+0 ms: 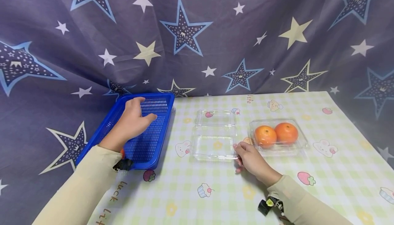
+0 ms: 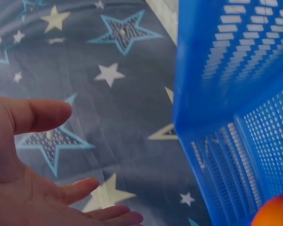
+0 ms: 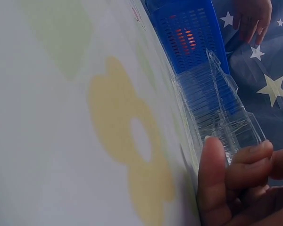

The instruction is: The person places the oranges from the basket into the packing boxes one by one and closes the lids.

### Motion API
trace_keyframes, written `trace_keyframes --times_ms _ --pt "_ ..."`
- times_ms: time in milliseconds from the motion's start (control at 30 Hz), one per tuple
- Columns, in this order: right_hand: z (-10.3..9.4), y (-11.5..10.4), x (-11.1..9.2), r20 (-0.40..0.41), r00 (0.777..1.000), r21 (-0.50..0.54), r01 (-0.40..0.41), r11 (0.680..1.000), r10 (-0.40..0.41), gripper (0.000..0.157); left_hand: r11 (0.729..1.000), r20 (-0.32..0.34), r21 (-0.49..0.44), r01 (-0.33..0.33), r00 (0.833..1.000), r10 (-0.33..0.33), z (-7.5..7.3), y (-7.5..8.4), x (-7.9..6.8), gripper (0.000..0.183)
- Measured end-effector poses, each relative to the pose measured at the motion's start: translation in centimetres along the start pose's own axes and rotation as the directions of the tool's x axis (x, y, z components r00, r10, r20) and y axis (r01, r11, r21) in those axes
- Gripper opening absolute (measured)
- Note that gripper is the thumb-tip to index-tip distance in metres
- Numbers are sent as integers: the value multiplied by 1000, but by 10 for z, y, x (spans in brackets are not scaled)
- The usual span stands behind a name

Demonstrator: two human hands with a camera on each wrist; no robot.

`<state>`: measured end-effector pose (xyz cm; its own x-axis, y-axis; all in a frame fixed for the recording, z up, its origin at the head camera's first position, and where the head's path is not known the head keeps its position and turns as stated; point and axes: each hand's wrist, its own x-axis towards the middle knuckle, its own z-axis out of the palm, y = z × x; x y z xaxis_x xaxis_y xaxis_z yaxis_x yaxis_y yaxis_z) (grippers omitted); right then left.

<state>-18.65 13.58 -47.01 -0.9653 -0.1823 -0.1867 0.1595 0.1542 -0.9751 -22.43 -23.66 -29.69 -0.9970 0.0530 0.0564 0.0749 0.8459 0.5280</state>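
Observation:
My left hand [image 1: 130,122] hovers over the blue plastic basket [image 1: 168,126], thumb and fingers spread and holding nothing. Inside the basket lies an orange [image 2: 276,212], mostly hidden by my left wrist in the head view. An unlidded clear plastic clamshell box [image 1: 200,148] lies on the table, its lid [image 1: 215,118] folded back toward the curtain. My right hand [image 1: 253,161] pinches the near right corner of this box between thumb and fingers. To its right stands a second clear box [image 1: 303,143] with two oranges [image 1: 286,133] in it.
A checked tablecloth [image 1: 172,190] with printed strawberries and cupcakes covers the table. Behind it hangs a dark star-patterned curtain [image 1: 215,40]. The basket sits at the table's left edge, its far end close to the curtain.

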Motion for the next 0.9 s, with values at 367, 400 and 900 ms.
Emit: trace_keyframes --times_ms 367,400,900 --pt "-1 1 0 4 1000 1 1 1000 -1 35 995 -20 3 102 995 -101 -9 -34 22 89" --pt "-1 1 1 4 1000 2 2 1000 -2 35 994 -17 1 108 994 -108 -10 -37 23 90" --pt "0 3 2 14 1000 20 5 1000 -5 36 964 -10 94 249 968 -249 -9 -75 39 93"
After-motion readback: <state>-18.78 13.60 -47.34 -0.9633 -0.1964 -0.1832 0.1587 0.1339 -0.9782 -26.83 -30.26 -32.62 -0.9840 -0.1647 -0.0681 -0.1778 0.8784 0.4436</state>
